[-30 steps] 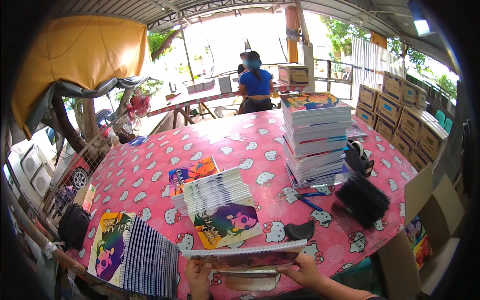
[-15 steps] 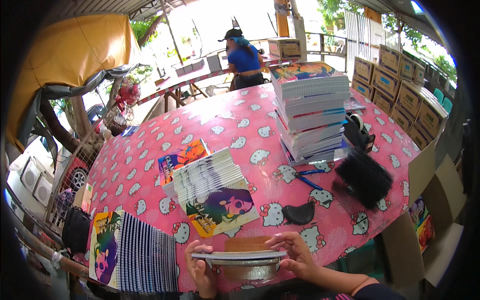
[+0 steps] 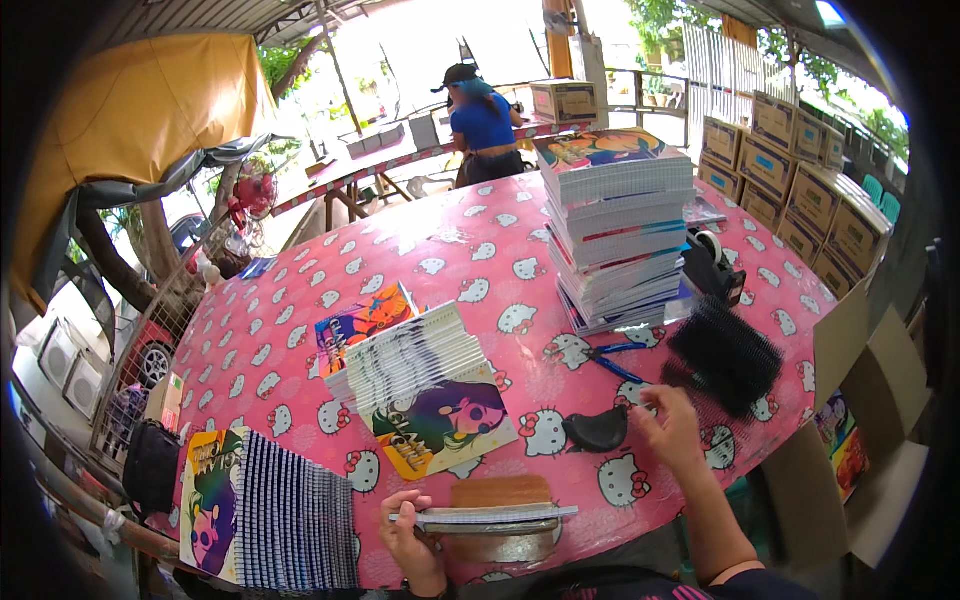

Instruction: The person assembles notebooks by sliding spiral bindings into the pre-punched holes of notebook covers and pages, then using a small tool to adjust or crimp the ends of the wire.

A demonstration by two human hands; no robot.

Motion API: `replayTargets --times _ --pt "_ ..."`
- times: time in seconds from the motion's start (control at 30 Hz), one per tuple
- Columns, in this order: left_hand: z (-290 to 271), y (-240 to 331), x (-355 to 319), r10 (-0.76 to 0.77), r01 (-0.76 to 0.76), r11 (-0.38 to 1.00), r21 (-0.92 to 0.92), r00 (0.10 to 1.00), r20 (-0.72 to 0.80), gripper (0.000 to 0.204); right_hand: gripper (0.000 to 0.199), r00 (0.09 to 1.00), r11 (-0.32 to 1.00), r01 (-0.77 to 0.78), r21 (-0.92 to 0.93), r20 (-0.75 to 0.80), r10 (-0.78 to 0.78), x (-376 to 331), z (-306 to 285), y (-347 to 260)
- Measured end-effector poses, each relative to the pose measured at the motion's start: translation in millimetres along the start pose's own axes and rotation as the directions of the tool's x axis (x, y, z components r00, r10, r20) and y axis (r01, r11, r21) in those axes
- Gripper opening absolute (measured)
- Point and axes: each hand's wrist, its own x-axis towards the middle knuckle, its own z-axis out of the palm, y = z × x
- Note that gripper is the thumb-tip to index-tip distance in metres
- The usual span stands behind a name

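At the near edge of the table my left hand (image 3: 412, 540) is closed on one end of a thin notebook (image 3: 500, 517), held edge-on. Under and behind the notebook is a brown wooden piece (image 3: 500, 490) with a shiny front part. My right hand (image 3: 668, 425) is off the notebook, open with its fingers curved and nothing visible in them. It is between a flat black curved object (image 3: 596, 430) and a bunch of black binding coils (image 3: 735, 355). Blue-handled pliers (image 3: 622, 360) lie just beyond that hand.
Fanned notebooks with colourful covers (image 3: 440, 410) lie mid-table, and a row of coil-bound ones (image 3: 290, 510) at left. A tall notebook stack (image 3: 615, 230) stands beside a black tape dispenser (image 3: 712, 265). An open carton (image 3: 870, 430) is at right. A person in blue (image 3: 485, 125) is beyond.
My right hand has let go of the notebook's right end and moved right and away toward the coils. My left hand still holds the notebook.
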Motion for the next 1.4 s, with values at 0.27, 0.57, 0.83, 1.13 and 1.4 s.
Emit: replayTargets --times 0.27,0.57,0.83,1.13,1.4 --pt "1 -4 -3 -0.047 0.047 0.999 0.015 0.999 0.006 0.019 0.030 0.999 0.831 -0.029 -0.555 -0.043 0.007 -7 6 94" --pt "32 27 -27 0.519 -0.477 0.520 0.709 0.835 0.182 0.049 0.035 0.987 0.985 -0.150 -0.084 -0.072 0.144 22 -24 59" --pt "88 26 -57 0.120 -0.722 0.254 0.644 0.684 0.720 0.046 0.020 0.914 0.972 -0.034 0.231 0.401 -0.063 0 -30 -62" --pt "83 9 -54 0.255 -0.741 0.183 0.646 0.671 0.697 0.038 0.015 0.782 0.900 0.243 0.361 0.477 -0.402 -15 12 -74" --pt "81 21 -41 0.236 -0.738 0.486 0.468 0.626 0.743 0.018 0.032 0.800 0.887 0.096 0.451 0.496 -0.338 -26 -5 -70"
